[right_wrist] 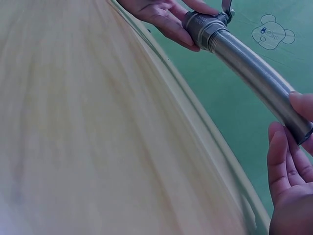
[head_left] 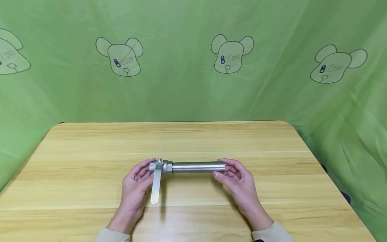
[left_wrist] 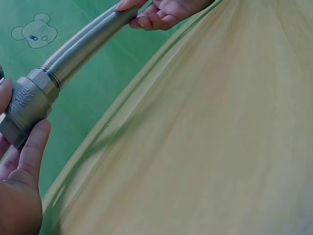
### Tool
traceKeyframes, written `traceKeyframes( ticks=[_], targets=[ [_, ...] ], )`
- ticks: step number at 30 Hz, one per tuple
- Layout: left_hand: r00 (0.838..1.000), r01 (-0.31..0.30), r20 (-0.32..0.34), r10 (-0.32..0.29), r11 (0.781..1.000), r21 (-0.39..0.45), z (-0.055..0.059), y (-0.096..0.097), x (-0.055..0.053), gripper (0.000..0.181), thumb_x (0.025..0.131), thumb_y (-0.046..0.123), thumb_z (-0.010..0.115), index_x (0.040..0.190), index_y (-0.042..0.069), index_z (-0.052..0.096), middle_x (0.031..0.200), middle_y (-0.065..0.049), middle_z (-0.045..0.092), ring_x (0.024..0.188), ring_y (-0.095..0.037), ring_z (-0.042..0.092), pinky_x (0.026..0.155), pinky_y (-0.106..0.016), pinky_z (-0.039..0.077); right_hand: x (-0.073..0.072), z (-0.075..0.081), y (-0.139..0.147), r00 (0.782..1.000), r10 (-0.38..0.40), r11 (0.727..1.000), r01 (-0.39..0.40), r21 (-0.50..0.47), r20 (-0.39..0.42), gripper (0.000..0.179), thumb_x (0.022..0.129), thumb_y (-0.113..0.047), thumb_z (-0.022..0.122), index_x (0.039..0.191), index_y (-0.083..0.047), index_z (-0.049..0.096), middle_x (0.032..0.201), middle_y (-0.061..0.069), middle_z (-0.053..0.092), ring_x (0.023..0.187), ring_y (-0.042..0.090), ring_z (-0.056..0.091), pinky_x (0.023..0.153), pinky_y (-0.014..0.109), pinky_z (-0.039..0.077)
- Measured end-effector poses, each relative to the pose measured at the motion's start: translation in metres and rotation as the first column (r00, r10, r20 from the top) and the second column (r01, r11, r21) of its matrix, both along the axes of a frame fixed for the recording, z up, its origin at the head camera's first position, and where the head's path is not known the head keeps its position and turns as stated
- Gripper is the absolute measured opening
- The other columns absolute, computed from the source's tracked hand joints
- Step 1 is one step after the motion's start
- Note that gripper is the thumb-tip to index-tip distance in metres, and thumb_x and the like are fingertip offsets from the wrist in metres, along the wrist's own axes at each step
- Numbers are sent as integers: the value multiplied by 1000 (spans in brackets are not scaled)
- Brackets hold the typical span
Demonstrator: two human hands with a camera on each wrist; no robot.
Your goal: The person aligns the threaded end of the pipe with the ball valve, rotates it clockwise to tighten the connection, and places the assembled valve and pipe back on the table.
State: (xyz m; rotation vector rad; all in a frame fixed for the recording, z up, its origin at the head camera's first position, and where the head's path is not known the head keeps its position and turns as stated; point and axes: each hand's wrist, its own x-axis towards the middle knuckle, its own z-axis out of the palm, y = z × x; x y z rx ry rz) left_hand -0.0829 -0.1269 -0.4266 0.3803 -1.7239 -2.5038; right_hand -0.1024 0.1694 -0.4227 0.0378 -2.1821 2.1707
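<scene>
A metal ball valve (head_left: 165,167) with a flat lever handle (head_left: 156,188) is joined to a straight steel pipe (head_left: 196,166). My left hand (head_left: 135,188) grips the valve body at its left end, thumb and fingers on opposite sides. The lever points toward me, beside the left thumb. At the pipe's free right end, my right hand (head_left: 243,188) pinches it between thumb and fingers. Threads show where the pipe (left_wrist: 93,44) enters the valve's hex end, and raised lettering marks the valve body (left_wrist: 29,100). Both hands hold the assembly level above the table.
The wooden table (head_left: 193,141) has rounded far corners. Behind it and along the sides hangs a green cloth (head_left: 181,97) printed with bear-head outlines. A shadow of the lever falls on the tabletop near the left hand.
</scene>
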Motion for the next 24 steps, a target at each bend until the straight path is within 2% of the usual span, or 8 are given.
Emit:
traceKeyframes(
  ticks=[6,13,24],
  targets=[
    [999,-26,19,26,1000,1,1,1,-1,44,90,-11,76,125,14,76,112,2,81,105,-13,78,94,-26,67,-1,-1,-5,1000,-6,999,6,-44,11,49,90,8,79,136,6,62,103,0,73,88,9,74,82,24,69],
    [999,-28,30,27,999,24,1,1,-1,46,92,-12,73,132,12,73,113,3,82,104,-11,78,95,-26,66,-1,0,-8,1000,-17,998,18,-64,23,49,89,9,79,135,7,63,99,0,74,84,11,74,80,26,70],
    [999,-22,31,22,1000,10,1,2,1,45,91,-10,75,131,12,73,114,4,83,106,-11,79,96,-26,66,2,1,-9,999,-36,996,36,-78,2,47,88,10,80,132,9,64,100,3,73,84,12,74,79,25,69]
  ],
)
